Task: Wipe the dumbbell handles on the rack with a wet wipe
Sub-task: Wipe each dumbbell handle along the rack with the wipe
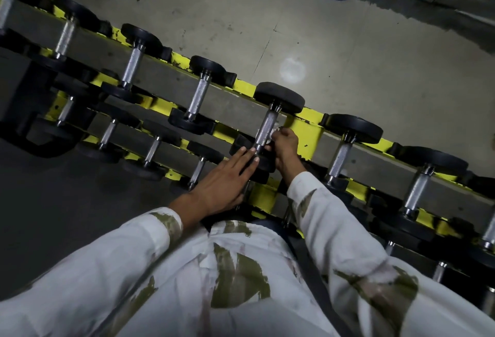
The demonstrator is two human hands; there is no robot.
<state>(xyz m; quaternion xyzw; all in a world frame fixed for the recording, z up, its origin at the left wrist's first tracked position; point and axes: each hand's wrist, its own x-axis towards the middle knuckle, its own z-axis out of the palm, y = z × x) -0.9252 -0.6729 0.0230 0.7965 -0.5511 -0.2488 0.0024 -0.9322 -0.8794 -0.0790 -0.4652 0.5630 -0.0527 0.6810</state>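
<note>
The right hand [285, 146] curls round a white wet wipe [276, 130], mostly hidden by its fingers, against the near end of a dumbbell handle [265, 126]. The left hand [227, 176] lies flat, fingers straight, covering that dumbbell's near head on the yellow rack's [308, 133] top rail.

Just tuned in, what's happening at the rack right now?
A person leans over the yellow rack. The right hand pinches a white wet wipe against the knurled handle of one top-row dumbbell. The left hand lies flat, fingers straight, on that dumbbell's near weight head. The neighbouring dumbbells sit in their slots.
</note>
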